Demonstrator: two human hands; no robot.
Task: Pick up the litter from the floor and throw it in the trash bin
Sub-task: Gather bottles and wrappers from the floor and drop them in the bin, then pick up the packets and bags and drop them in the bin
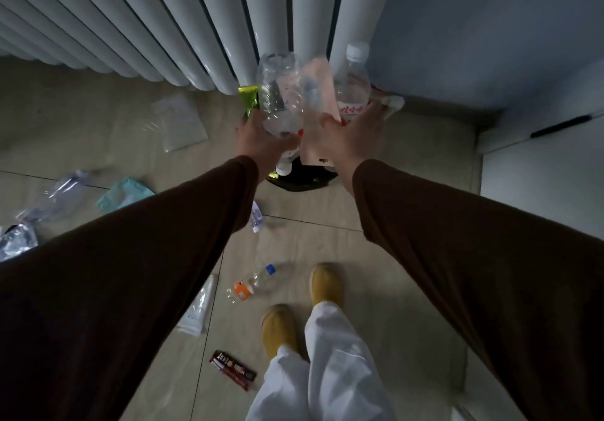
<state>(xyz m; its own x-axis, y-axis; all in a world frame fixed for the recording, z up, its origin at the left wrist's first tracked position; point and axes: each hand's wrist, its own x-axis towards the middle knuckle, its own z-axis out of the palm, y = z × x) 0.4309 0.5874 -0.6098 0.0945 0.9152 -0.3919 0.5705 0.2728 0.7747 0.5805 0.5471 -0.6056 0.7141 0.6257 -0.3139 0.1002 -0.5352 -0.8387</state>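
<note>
Above the black-lined round trash bin (304, 180), whose contents we cannot see, our left hand (261, 141) grips a crumpled clear plastic bottle (277, 93) while our right hand (349, 136) clasps a white-capped clear bottle (352, 88) and a pale pink wrapper (318, 90).

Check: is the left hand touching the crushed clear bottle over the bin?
Touching. In the head view the left hand has a grip on the lower part of the crushed clear bottle, fingers wrapped against the plastic with no gap, above the trash bin.
</note>
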